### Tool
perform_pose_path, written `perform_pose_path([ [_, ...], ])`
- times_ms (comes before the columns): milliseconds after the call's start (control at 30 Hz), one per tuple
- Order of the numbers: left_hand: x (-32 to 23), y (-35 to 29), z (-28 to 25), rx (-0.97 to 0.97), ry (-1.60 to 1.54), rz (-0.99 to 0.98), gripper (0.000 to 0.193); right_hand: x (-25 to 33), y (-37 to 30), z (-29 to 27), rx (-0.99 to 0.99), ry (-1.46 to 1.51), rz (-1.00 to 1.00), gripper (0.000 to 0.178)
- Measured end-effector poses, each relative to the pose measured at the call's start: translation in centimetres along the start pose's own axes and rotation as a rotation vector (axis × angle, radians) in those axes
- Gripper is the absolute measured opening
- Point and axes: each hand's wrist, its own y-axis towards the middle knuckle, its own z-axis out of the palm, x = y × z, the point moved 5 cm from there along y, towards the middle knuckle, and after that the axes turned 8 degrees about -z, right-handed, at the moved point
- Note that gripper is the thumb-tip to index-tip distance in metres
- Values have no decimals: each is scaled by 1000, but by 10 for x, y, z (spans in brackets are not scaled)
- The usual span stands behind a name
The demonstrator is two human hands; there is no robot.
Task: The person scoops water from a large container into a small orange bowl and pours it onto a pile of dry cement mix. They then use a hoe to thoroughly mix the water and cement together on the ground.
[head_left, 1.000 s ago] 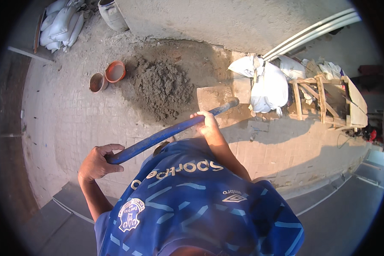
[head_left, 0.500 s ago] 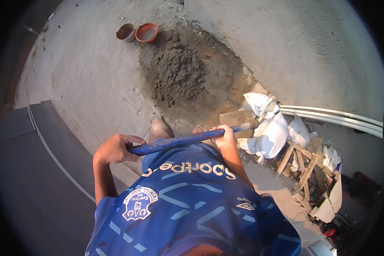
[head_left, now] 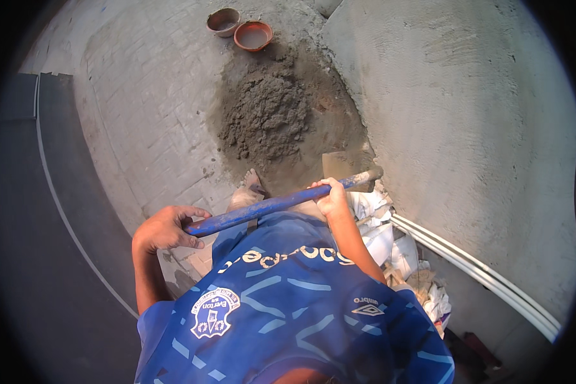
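A long-handled hoe [head_left: 262,210] with worn blue paint lies slantwise across the front of my body. My left hand [head_left: 171,228] is curled round its butt end, with thumb and fingers on opposite sides. Further up the shaft my right hand [head_left: 330,197] is wrapped round the handle. The bare end of the handle points to the right, beside a flat tan blade [head_left: 336,167] that appears to belong to the hoe. Ahead of me lies a heap of wet grey mortar [head_left: 267,110], apart from the hoe.
Two round pails, one grey-brown [head_left: 223,22] and one orange [head_left: 253,36], stand beyond the heap. A plastered wall [head_left: 448,96] rises at right. White sacks [head_left: 379,240] and long white pipes [head_left: 480,275] lie along its base. A dark strip [head_left: 64,256] with a white line runs at left.
My view has turned, so the pails shift right and the sacks and wood scraps slip mostly behind my body. Both hands keep their hold, with the hoe slightly further left and steeper.
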Motion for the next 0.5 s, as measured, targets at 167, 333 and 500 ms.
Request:
perform_pose_path([
  [167, -2, 15, 24, 89, 11, -94, 60, 33, 44, 39, 30, -153, 33, 8],
  [333, 8, 59, 69, 180, -255, -197, 60, 48, 102, 88, 71, -380, 73, 9],
  [500, -6, 149, 133, 38, -416, -183, 55, 60, 199, 142, 137, -660, 105, 4],
])
